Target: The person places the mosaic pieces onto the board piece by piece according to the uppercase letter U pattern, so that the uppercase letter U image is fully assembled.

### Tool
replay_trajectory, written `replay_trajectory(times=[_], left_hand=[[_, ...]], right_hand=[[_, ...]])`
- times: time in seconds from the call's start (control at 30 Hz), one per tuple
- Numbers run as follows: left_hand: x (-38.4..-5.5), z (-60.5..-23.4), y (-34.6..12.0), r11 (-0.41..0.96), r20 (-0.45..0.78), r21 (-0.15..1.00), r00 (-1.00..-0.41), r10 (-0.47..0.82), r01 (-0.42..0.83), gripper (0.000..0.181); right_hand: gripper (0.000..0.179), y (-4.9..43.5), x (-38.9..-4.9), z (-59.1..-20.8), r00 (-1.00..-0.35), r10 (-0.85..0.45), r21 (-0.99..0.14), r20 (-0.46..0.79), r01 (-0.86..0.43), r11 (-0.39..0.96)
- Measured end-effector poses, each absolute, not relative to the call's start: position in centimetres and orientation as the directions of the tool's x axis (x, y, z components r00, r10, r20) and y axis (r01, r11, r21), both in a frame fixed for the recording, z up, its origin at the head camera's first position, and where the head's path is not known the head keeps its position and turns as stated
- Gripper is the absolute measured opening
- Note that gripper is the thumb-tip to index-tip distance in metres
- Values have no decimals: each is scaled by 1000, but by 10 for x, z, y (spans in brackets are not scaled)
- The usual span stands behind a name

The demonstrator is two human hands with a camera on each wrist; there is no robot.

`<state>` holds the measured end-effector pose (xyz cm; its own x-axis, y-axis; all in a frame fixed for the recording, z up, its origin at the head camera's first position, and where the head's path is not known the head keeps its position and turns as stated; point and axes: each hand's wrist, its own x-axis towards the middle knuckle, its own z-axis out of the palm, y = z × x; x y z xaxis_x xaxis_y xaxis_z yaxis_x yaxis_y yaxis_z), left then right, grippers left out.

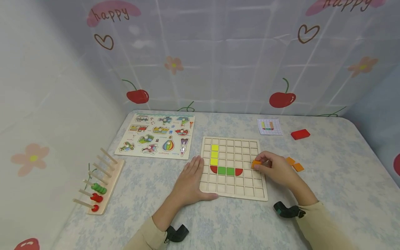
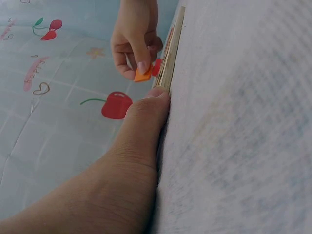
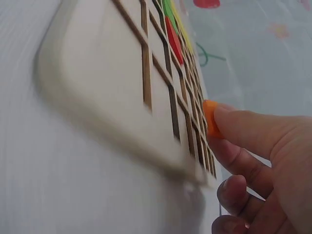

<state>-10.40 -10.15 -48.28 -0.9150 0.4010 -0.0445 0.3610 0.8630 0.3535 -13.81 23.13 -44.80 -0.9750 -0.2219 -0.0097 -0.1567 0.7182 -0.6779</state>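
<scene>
My right hand (image 1: pixel 278 169) pinches an orange square tile (image 3: pixel 210 118) between thumb and fingers, close over the right side of a wooden grid board (image 1: pixel 231 189). With its fingers straight along the board's left edge, my left hand (image 1: pixel 188 184) rests there, thumb stretched along the near edge. On the grid, a column of yellow tiles (image 1: pixel 214 155) runs down to a row holding two green tiles (image 1: pixel 222 170) between two rounded red tiles (image 1: pixel 239 172). Several loose orange tiles (image 1: pixel 298 167) lie to the right of my right hand, partly hidden by it.
Beyond the board lie a small pattern card (image 1: pixel 270 127) and a red block (image 1: pixel 300 134). A picture puzzle board (image 1: pixel 154 137) is at the back left. Nearer on the left stands a wooden peg rack (image 1: pixel 110 189) with green and red beads.
</scene>
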Motion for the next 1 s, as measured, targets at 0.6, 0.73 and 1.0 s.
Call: replay_trajectory(times=[0.6, 0.73, 1.0], left_hand=[[-105, -483, -102, 865, -57, 356, -916, 397, 353, 134], [-105, -484, -102, 862, -54, 362, -915, 401, 356, 134], [-104, -483, -102, 861, -45, 359, -915, 400, 359, 134]], right_hand=[[14, 178, -155, -454, -959, -283, -685, -25, -190, 703], [12, 177, -154, -455, -958, -286, -669, -9, -206, 714], [12, 178, -151, -457, -951, -308, -645, 35, -257, 720]])
